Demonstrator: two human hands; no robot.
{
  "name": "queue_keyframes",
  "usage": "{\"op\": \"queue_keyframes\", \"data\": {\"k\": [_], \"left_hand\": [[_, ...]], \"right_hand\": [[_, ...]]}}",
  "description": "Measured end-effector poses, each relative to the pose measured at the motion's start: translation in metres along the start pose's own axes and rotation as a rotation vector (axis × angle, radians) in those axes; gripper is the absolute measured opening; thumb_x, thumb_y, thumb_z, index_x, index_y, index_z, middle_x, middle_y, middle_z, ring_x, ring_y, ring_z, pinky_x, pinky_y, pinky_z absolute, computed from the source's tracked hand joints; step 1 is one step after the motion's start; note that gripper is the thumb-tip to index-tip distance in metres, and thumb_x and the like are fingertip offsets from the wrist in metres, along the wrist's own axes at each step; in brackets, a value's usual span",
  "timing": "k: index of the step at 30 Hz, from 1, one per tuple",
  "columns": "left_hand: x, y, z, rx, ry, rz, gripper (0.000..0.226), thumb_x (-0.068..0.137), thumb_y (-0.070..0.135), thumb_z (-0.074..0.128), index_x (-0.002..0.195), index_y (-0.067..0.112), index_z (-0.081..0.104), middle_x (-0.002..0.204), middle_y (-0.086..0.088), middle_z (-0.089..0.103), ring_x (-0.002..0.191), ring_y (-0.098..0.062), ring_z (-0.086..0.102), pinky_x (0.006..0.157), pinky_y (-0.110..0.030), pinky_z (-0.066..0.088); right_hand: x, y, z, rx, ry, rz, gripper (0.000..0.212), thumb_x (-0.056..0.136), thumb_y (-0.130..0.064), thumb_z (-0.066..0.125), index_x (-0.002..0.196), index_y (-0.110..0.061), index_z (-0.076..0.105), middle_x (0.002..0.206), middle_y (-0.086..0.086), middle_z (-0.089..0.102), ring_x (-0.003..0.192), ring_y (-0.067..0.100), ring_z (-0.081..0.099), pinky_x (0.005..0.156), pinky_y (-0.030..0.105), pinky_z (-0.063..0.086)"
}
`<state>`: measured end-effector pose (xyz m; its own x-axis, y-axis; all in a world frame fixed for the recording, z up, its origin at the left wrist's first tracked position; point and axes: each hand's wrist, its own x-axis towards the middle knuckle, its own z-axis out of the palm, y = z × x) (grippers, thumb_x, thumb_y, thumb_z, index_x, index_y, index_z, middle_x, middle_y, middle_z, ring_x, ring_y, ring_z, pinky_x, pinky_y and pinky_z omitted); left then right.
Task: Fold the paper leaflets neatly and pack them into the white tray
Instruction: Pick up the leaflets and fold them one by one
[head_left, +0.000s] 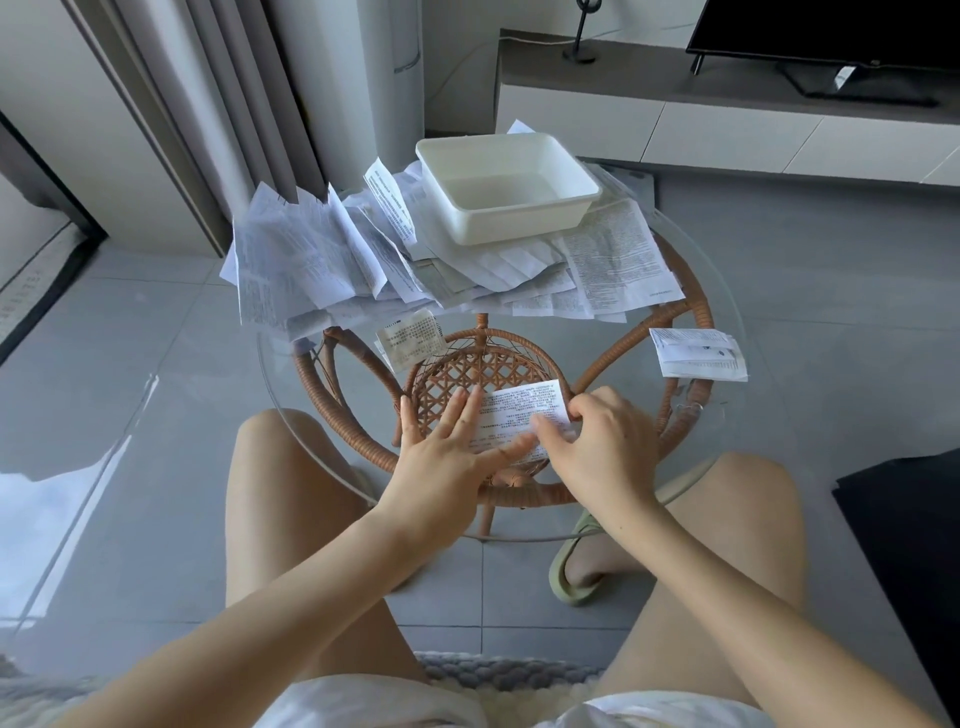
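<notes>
Small white printed paper leaflet (524, 410) flat on round clear glass table top (623, 353), near side, between hands; long axis left-right. Left hand (441, 447) on its left part, fingers straight, close together, pressing down. Right hand (592, 441) at right end, fingers curled, pinching edge. White rectangular plastic tray (511, 228) straight ahead, well apart, on heap of unfolded printed sheets (322, 260). Judgement: fold likely runs right end over toward left; right hand better placed for carry forward.

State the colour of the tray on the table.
The tray is plain white, clearest in the head view.
</notes>
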<state>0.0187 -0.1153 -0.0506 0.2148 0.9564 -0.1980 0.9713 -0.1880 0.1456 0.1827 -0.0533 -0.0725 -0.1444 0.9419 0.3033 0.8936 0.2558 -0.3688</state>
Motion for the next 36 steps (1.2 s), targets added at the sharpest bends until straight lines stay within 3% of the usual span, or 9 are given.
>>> {"op": "queue_keyframes", "data": {"k": [6,15,19,23,26,29,32,34,36], "left_hand": [[0.004,-0.001,0.002,-0.013,0.035,0.030,0.073,0.100,0.010,0.032,0.128,0.060,-0.013,0.157,-0.016,-0.021,0.144,-0.030,-0.022,0.106,-0.067,-0.013],[0.001,-0.006,0.012,-0.227,0.221,0.089,0.062,0.091,0.002,0.053,0.129,0.050,0.039,0.157,-0.015,0.013,0.145,-0.038,-0.002,0.103,-0.061,-0.021],[0.003,-0.007,0.014,-0.182,0.208,0.094,0.063,0.091,0.002,0.053,0.131,0.050,0.044,0.158,-0.010,0.007,0.145,-0.037,-0.006,0.102,-0.060,-0.023],[0.004,-0.013,0.018,-0.195,0.208,0.157,0.067,0.080,-0.004,0.060,0.124,0.046,0.056,0.151,-0.019,0.028,0.141,-0.047,0.014,0.101,-0.068,-0.014],[0.004,-0.012,0.018,-0.196,0.239,0.159,0.063,0.078,0.002,0.049,0.124,0.047,0.053,0.149,-0.021,0.033,0.138,-0.049,0.019,0.100,-0.068,-0.011],[0.005,-0.010,0.016,-0.168,0.269,0.143,0.064,0.091,0.001,0.049,0.127,0.052,0.034,0.157,-0.012,0.012,0.145,-0.040,0.000,0.102,-0.061,-0.022],[0.004,-0.012,0.019,-0.132,0.270,0.155,0.060,0.093,0.005,0.042,0.128,0.053,0.038,0.158,-0.010,0.011,0.145,-0.040,-0.001,0.102,-0.061,-0.022],[0.003,-0.015,0.018,-0.154,0.259,0.175,0.061,0.081,0.007,0.039,0.123,0.048,0.054,0.152,-0.017,0.028,0.141,-0.047,0.013,0.102,-0.065,-0.015],[0.003,-0.018,0.022,-0.179,0.259,0.183,0.061,0.077,0.009,0.039,0.124,0.046,0.050,0.149,-0.017,0.034,0.139,-0.044,0.016,0.103,-0.067,-0.009]], "right_hand": [[-0.011,-0.002,0.001,-0.005,0.015,0.112,0.033,0.075,-0.043,0.070,0.083,-0.012,0.061,0.086,0.008,0.060,0.081,0.031,0.055,0.072,0.039,0.041],[-0.031,-0.013,0.005,-0.091,0.067,0.131,0.053,0.069,-0.044,0.059,0.113,-0.015,0.061,0.105,0.009,0.061,0.096,0.032,0.054,0.080,0.045,0.041],[-0.033,-0.004,0.001,-0.025,0.093,0.117,0.044,0.072,-0.025,0.066,0.115,-0.015,0.062,0.107,0.010,0.062,0.099,0.033,0.057,0.079,0.046,0.044],[-0.030,0.002,-0.001,0.026,0.065,0.102,0.051,0.069,-0.003,0.074,0.117,-0.019,0.063,0.104,0.008,0.061,0.098,0.032,0.057,0.077,0.046,0.043],[-0.030,0.006,-0.002,0.058,0.040,0.093,0.058,0.068,0.004,0.072,0.119,-0.023,0.064,0.100,0.005,0.058,0.094,0.031,0.057,0.078,0.044,0.041],[-0.023,0.005,-0.009,0.044,0.073,0.043,0.055,0.068,0.001,0.071,0.118,-0.021,0.066,0.102,0.008,0.060,0.091,0.034,0.059,0.077,0.043,0.042],[-0.006,-0.008,-0.010,-0.090,-0.014,-0.154,0.041,0.086,-0.023,0.049,0.125,-0.021,0.061,0.126,0.012,0.058,0.112,0.034,0.055,0.095,0.051,0.040],[0.001,-0.014,-0.004,-0.147,-0.252,-0.302,0.053,0.093,-0.038,0.024,0.137,-0.026,0.050,0.145,0.010,0.044,0.135,0.030,0.039,0.111,0.055,0.022],[0.005,-0.006,0.002,-0.161,-0.408,-0.382,0.064,0.091,-0.046,0.003,0.146,-0.031,0.031,0.156,0.001,0.024,0.146,0.020,0.015,0.117,0.051,0.003]]}}
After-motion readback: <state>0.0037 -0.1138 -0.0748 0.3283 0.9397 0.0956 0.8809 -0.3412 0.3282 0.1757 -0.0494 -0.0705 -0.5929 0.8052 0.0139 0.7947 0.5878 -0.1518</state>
